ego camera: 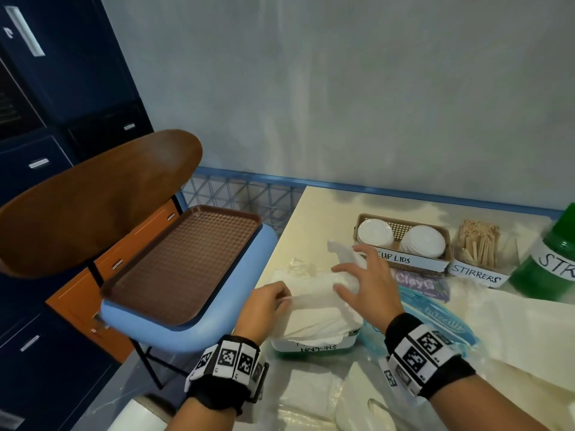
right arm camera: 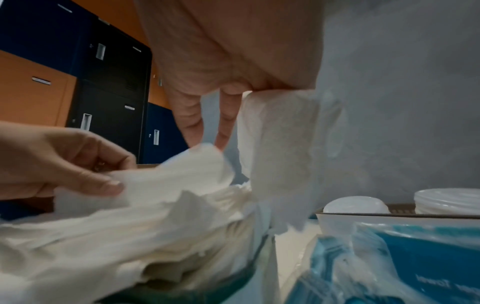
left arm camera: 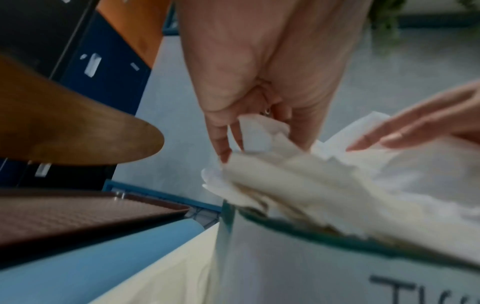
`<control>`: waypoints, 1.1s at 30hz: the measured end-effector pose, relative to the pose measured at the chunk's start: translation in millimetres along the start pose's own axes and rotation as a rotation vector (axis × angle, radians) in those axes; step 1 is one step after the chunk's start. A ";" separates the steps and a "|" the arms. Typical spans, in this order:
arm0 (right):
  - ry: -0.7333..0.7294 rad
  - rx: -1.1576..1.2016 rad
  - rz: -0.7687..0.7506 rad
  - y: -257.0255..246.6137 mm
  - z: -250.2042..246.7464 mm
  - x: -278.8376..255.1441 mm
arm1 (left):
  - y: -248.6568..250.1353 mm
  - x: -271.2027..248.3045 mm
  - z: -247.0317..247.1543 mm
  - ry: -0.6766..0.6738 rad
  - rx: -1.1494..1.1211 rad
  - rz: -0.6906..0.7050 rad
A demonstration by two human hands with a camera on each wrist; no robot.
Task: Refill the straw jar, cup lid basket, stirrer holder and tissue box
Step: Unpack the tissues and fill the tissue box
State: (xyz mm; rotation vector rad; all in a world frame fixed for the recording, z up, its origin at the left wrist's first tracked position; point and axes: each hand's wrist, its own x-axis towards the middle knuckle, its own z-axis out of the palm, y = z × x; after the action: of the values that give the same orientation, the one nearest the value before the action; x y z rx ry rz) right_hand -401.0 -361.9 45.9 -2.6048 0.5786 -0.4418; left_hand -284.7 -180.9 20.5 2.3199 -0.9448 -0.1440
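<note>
— Where are your hands now?

— Both are over the tissue box (ego camera: 311, 348), at the near edge of the table (ego camera: 317, 206). My left hand (ego camera: 264, 306) pinches the left end of the tissues (ego camera: 314, 309) between thumb and fingers. My right hand (ego camera: 370, 284) is on the right end of the same pile. Its fingers are spread, and one loose sheet (ego camera: 342, 253) stands up behind them. In the right wrist view this sheet sits between my fingers, so I say this hand holds it.

— Are the tissues inside the box?

— Partly. The pile sticks out above the rim, crumpled, and hangs a little over the sides. The box has a white label with the handwritten word NAPKINS.

— And the other things?

— The lid basket (ego camera: 401, 227) is behind the box, near the wall, with two stacks of white lids (ego camera: 423, 241) in it. Its label says CUP LIDS. Just right of it is the stirrer holder (ego camera: 479, 272), full of wooden stirrers (ego camera: 479, 241). The green straw jar (ego camera: 547, 269) is at the right edge, only partly in view.

— Anything beside the box?

— A blue plastic pack (ego camera: 435, 318) lies just right of it, under my right wrist. Some clear bags and white paper lie on the table near me. To the left of the table is a chair (ego camera: 217, 325) with a brown tray (ego camera: 183, 265) on its seat.
</note>
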 end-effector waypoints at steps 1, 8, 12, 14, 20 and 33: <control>-0.008 -0.005 -0.022 -3.7 0.0 -1.0 | 0.2 0.5 -3.3 0.036 -0.082 -0.018; -0.001 0.040 -0.015 -21.2 -3.1 1.7 | 16.6 4.5 -21.0 0.027 -0.395 0.018; 0.043 0.064 0.115 -18.9 -8.7 7.5 | 14.1 9.7 -24.8 0.102 -0.580 -0.075; 0.053 0.083 0.131 -19.4 -8.6 9.6 | 16.1 12.7 -23.6 0.165 -0.597 -0.152; -0.018 0.048 0.163 -20.4 8.7 14.3 | 31.0 4.9 -9.9 0.434 -0.018 -0.033; 0.089 0.280 0.260 -4.8 8.4 22.9 | -2.5 -21.1 38.0 -0.367 0.649 0.130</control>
State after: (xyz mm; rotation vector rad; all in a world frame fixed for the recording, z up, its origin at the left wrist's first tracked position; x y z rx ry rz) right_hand -376.4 -365.7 45.8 -2.2170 0.8107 -0.5142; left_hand -310.9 -184.9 -14.0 2.8649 -1.4972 -0.2429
